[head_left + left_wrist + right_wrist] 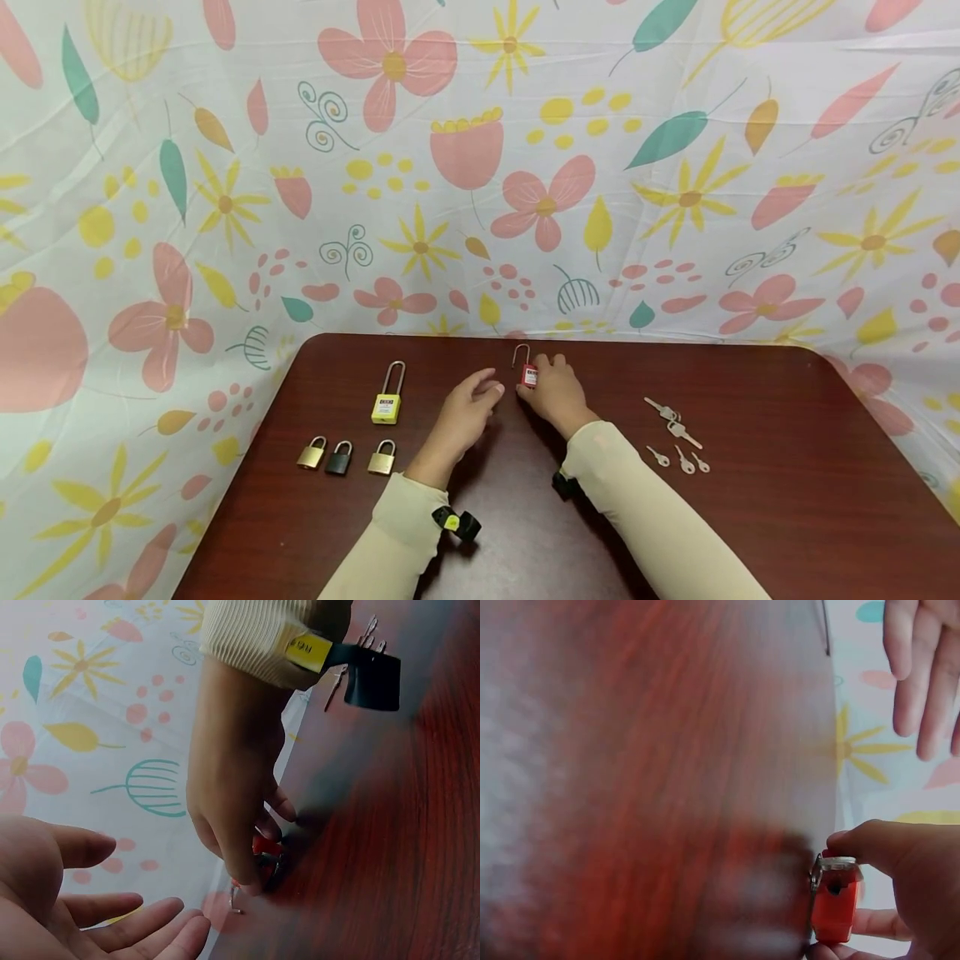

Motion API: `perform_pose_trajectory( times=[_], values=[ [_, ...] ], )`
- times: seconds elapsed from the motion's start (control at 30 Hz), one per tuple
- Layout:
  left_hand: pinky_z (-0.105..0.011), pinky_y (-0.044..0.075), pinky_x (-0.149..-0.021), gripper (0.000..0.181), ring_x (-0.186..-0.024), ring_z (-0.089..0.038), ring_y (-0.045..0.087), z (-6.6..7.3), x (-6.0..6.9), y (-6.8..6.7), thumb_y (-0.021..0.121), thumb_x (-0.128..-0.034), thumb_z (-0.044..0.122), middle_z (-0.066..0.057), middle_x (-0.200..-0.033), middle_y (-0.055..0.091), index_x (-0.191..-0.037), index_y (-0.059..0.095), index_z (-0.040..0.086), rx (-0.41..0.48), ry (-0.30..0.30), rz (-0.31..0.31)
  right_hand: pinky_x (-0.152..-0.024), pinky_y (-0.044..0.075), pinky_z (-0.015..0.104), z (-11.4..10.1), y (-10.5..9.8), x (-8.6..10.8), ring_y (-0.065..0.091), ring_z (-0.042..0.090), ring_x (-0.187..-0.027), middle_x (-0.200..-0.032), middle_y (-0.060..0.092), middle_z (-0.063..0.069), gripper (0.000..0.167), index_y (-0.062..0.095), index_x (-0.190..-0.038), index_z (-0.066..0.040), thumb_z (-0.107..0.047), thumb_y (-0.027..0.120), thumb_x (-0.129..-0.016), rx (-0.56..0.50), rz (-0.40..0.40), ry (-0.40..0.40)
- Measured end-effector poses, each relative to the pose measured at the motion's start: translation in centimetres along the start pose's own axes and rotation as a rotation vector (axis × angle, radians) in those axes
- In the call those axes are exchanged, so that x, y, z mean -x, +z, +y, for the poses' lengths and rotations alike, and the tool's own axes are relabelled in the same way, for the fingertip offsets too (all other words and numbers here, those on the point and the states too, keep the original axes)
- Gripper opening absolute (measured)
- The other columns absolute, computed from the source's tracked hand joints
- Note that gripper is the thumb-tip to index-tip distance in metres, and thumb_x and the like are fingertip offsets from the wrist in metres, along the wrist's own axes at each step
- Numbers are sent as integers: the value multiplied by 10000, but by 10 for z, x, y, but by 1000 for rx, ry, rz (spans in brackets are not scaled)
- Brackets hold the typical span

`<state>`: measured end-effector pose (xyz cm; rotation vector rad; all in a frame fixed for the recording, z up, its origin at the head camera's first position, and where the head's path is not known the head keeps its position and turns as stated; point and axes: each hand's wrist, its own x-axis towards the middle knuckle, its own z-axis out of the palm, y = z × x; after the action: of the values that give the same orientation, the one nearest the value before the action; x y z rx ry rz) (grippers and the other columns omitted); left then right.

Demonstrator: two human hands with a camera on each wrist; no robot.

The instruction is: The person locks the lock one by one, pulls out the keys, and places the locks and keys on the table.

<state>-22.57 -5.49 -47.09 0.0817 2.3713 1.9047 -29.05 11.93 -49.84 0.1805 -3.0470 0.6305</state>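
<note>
My right hand [557, 393] grips a red padlock [529, 377] by its body near the table's back edge. Its shackle stands up and looks unlatched on one side in the head view. In the right wrist view the red padlock [834, 904] sits between thumb and fingers, its metal end showing. My left hand [462, 414] hovers just left of it, fingers loosely extended and holding nothing. The left wrist view shows that left hand [97, 907] palm visible, apart from the right hand [236, 780], whose fingers partly hide the red padlock [266, 846].
On the left lie a yellow long-shackle padlock [386, 408], a brass padlock [311, 454], a black padlock [338, 460] and another brass padlock [382, 459]. Several keys [677, 432] lie at right on the brown table [787, 500]. A flowered cloth [480, 167] hangs behind.
</note>
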Motion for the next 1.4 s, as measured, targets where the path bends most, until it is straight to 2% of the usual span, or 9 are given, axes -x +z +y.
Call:
perform_pose_trajectory(
  times=[0.2, 0.37, 0.57, 0.67, 0.73, 0.87, 1.03, 1.23, 1.4],
  values=[
    [-490, 555, -954, 440, -1142, -426, 654, -3, -2, 0, 560, -1036, 248, -190, -1343, 636, -1438, 533, 73, 68, -39, -4, -820, 539, 511, 4, 0, 9, 608, 400, -948, -1163, 501, 248, 578, 533, -1263, 6, -304, 788, -848, -82, 30, -38],
    [-469, 570, -927, 424, -1098, -430, 671, -4, -1, 2, 573, -1020, 238, -208, -1313, 655, -1391, 571, 35, 86, -40, 0, -781, 544, 492, 6, 0, 15, 615, 366, -872, -1147, 485, 237, 554, 525, -1226, -6, -253, 806, -817, -112, 70, -77],
    [-506, 563, -930, 411, -1098, -401, 667, -9, -2, 5, 599, -1001, 213, -234, -1282, 664, -1356, 592, 5, 108, -47, 6, -750, 519, 465, 5, -6, 23, 592, 318, -823, -977, 579, 179, 530, 514, -1114, -14, -229, 843, -758, -110, 120, -135],
    [-502, 563, -933, 405, -1113, -402, 661, -10, -3, 6, 597, -1000, 203, -247, -1283, 658, -1350, 593, 1, 113, -45, 3, -762, 512, 449, 4, -10, 28, 578, 300, -837, -952, 595, 150, 539, 533, -1137, -8, -227, 846, -757, -103, 127, -160],
    [-492, 566, -932, 403, -1137, -405, 655, -11, -4, 6, 593, -1001, 200, -253, -1285, 654, -1349, 592, -2, 113, -43, -3, -788, 516, 447, 3, -12, 32, 577, 303, -873, -999, 598, 158, 566, 552, -1186, 7, -229, 841, -762, -90, 130, -182],
    [-513, 557, -941, 381, -1183, -426, 629, -10, -4, 7, 567, -1014, 167, -280, -1302, 633, -1347, 583, -17, 107, -46, -13, -823, 528, 441, 1, -17, 43, 587, 310, -933, -1133, 586, 188, 626, 563, -1294, 11, -229, 830, -782, -99, 117, -198],
    [-492, 564, -940, 390, -1197, -409, 627, -12, -5, 7, 560, -1021, 177, -257, -1322, 631, -1364, 574, -9, 126, -48, -16, -762, 524, 398, -3, -21, 54, 598, 254, -881, -1205, 560, 175, 643, 547, -1350, -13, -203, 817, -799, -167, 86, -196],
    [-485, 554, -978, 418, -1253, -406, 606, -10, -4, 5, 465, -1061, 165, -268, -1376, 597, -1436, 502, -17, 231, -26, -64, -731, 501, 321, -10, -28, 71, 579, 180, -842, -1195, 562, 140, 611, 553, -1357, -39, -155, 804, -812, -299, 20, -211],
    [-473, 549, -993, 429, -1230, -368, 629, -8, -5, 3, 445, -1073, 167, -250, -1396, 589, -1467, 474, 0, 320, -34, -90, -778, 513, 317, -16, -30, 83, 594, 168, -902, -1204, 576, 111, 604, 564, -1351, -60, -156, 822, -814, -345, -7, -250]
  ],
)
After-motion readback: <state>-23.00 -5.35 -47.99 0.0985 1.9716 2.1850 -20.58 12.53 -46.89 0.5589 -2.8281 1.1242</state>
